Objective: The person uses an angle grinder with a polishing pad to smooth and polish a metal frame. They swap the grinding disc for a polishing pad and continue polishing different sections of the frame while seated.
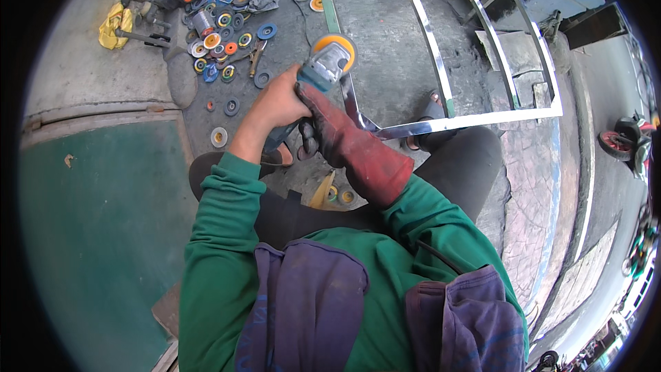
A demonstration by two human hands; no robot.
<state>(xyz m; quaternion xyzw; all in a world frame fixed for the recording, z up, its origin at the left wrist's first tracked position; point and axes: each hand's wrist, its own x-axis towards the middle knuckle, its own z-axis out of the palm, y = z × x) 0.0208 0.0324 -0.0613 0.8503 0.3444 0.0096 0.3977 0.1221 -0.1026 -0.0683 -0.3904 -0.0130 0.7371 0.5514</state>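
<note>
We have both hands on the angle grinder [322, 69]. Left hand [279, 101], bare, fingers wrapped tight round the rear of the body. Right hand [323, 120], in a red leather glove, fingers closed on the body just beside it, lower right.

Grinder's long axis runs from the hands up and slightly right, away from us. Its orange disc [336, 47] sits at the far end, at or just over the left rail of the polished steel frame [441, 124]; we cannot tell contact. Frame lies flat on the concrete floor [392, 34], its near corner just right of the glove.

Around us: a scatter of spare discs [220, 45] up left, well apart from the grinder; a yellow rag [113, 24] further left. A sandalled foot [430, 107] rests inside the frame, near the bottom rail.
</note>
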